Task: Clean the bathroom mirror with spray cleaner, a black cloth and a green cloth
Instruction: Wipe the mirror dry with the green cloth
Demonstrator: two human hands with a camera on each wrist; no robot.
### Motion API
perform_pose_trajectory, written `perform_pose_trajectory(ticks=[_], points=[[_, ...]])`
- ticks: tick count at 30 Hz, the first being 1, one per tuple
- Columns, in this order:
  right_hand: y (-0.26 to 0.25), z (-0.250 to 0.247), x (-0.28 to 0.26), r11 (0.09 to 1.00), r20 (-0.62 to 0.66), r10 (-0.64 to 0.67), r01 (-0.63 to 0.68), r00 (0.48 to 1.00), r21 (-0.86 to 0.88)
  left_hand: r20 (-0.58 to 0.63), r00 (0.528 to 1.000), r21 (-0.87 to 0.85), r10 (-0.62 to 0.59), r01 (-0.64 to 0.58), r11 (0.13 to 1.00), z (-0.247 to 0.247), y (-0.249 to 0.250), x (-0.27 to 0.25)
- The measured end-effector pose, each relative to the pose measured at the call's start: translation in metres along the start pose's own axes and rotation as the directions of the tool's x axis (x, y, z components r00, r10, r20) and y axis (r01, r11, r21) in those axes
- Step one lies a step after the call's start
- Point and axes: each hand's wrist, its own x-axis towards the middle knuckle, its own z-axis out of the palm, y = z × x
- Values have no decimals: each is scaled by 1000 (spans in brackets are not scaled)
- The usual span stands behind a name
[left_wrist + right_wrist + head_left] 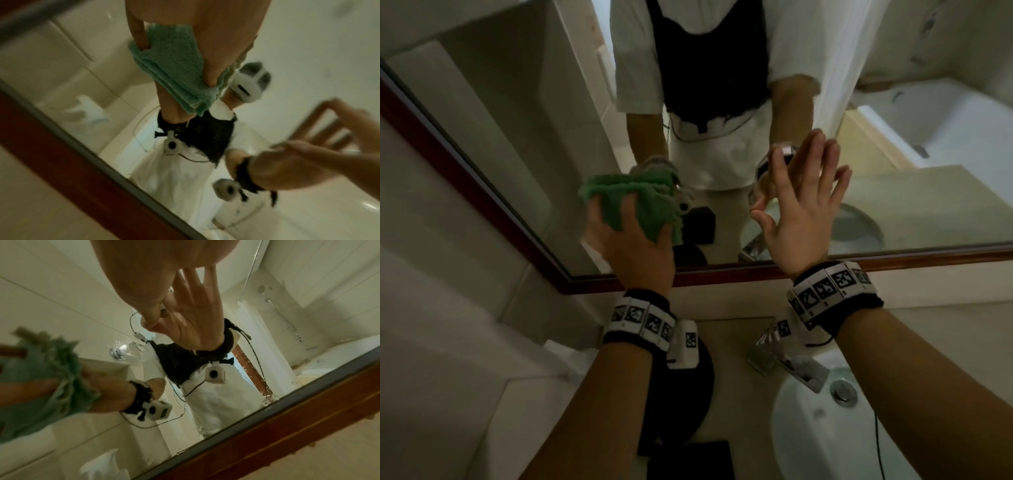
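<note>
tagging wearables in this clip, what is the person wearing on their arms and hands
Both forearms are bare, with no sleeves or gloves. The left hand and right hand each sit above a black wristband carrying a ring of white tiles printed with black square marker codes. A thin black cable hangs from the right band. In the mirror's reflection, a small white camera hangs under each wrist.

No readable words, brands or numbers showed in any view. The wristbands (640,320) carried only black-and-white square marker patterns, with tiny marks under them too small to read. A pale mark on the reflected black vest (174,363) was too blurred to read.
</note>
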Motion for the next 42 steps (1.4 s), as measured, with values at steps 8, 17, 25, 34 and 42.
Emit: perform_pose_trajectory(ticks=[8,17,25,34,42], points=[[5,1,-3,1000,-4,-22,22,1000,-14,28,980,59,196,-198,978,28,33,-19],[1,3,-5,1000,-4,-1,1,1000,8,1,999,69,-52,52,996,1,-60,-18],[4,10,-7,1000,-23,-9,9,1000,17,-46,980,77,-195,198,977,-7,-119,-15],[3,16,-9,999,-41,0,2,999,45,13,961,37,-277,276,960,14,-112,-32],[4,14,-9,1000,-26,-5,6,1000,29,107,970,7,-219,220,976,54,-40,-67]])
